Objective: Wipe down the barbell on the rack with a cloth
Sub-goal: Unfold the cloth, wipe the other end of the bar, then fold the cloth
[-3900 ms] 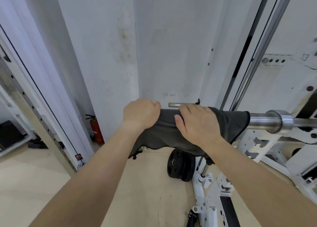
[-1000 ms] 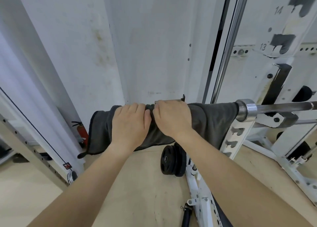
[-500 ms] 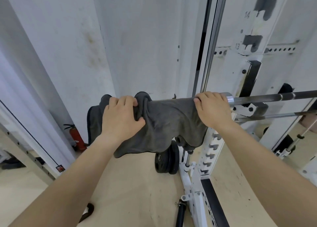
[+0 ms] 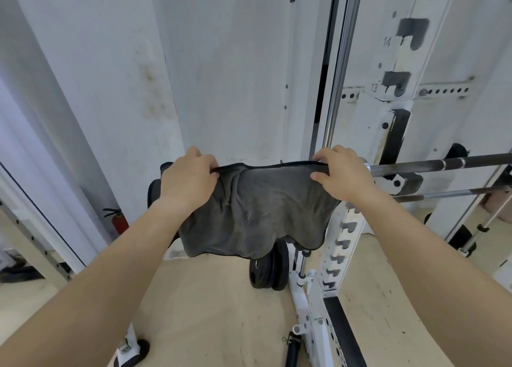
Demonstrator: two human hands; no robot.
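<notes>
Across the right half of the frame stands a white steel rack with numbered holes. On its hook, at mid-height, rests the dark steel barbell, the task's thing. A grey rectangular cloth hangs at centre frame, its top edge pulled taut at the bar's height. It hides the bar's end, so I cannot tell whether it lies over the steel or hangs just in front. The left hand pinches the cloth's upper left edge between thumb and curled fingers. The right hand grips the upper right edge, just beside the bar's bright collar.

Judging from this, the main risk is a wipe that misses. If the cloth is only stretched in front, it would slide past without pressing on the metal. A hard sideways pull could also roll the bar in its hook, or free one corner.

The bar's long axis runs nearly level, left to right. Its covered end points toward centre frame, and its shaft leaves the right edge.
</notes>
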